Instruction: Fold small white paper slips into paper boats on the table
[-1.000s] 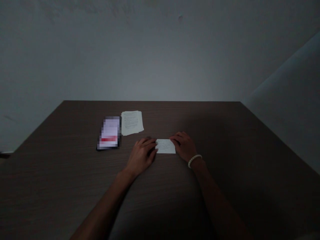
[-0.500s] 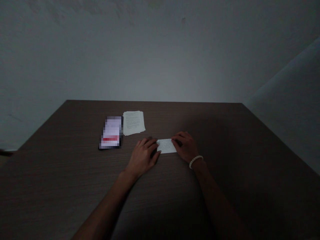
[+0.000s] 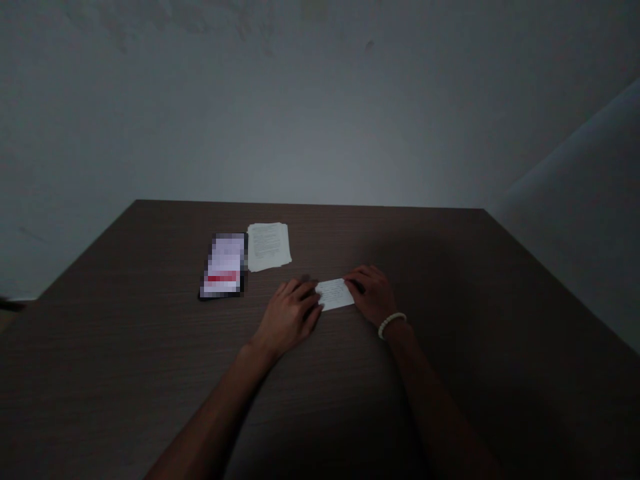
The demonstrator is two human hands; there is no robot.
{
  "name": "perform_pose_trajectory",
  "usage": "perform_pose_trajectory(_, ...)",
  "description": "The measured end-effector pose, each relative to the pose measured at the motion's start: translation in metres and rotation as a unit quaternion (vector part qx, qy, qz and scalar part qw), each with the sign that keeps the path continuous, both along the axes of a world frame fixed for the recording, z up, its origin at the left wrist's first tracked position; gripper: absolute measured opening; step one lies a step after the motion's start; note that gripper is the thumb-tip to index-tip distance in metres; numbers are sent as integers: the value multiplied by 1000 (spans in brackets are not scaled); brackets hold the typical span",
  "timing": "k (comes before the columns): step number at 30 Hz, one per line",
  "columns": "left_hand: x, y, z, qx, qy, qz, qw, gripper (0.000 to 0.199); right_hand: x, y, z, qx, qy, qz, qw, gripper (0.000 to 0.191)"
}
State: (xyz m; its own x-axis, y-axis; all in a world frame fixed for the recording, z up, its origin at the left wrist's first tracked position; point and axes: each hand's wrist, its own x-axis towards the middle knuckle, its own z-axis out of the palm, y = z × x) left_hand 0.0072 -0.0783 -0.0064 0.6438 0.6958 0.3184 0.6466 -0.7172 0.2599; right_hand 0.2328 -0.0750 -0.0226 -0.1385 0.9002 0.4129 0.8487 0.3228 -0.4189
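A small white sheet of paper (image 3: pixel 335 295) with lines of dark writing lies on the table between my hands. My left hand (image 3: pixel 291 312) is at its left end, palm down, with the fingertips and thumb closed at that edge. At the other end my right hand (image 3: pixel 373 293), with a pale beaded bracelet (image 3: pixel 393 324) at the wrist, pinches the right edge between thumb and fingers. Both ends of the sheet are partly hidden under my fingers.
A stack of white printed papers (image 3: pixel 269 247) lies beyond my left hand. Left of it rests a phone (image 3: pixel 223 265) with its lit screen blurred out. The dark wooden table (image 3: pixel 150 347) meets a grey wall (image 3: pixel 320 120) at its far edge.
The sheet has turned a little, its left end now slightly nearer to me. Both hands stay on it, with the left shifted slightly. The phone and stack have not moved.
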Motion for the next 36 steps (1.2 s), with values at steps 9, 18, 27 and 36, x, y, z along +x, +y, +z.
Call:
perform_pose_trajectory(9,1,1,0,2,11,0,1000,24,-9,-5,7,-2,-23,27,999,15)
perform_pose_trajectory(18,3,-1,3,6,23,-1,1000,24,-28,-14,17,-69,-96,73,990,45)
perform_pose_trajectory(27,4,-2,4,12,25,-3,1000,22,-33,-15,17,-87,-155,57,982,56)
perform_pose_trajectory(36,6,-3,7,12,37,2,999,21,-39,-22,26,-120,-188,30,974,56)
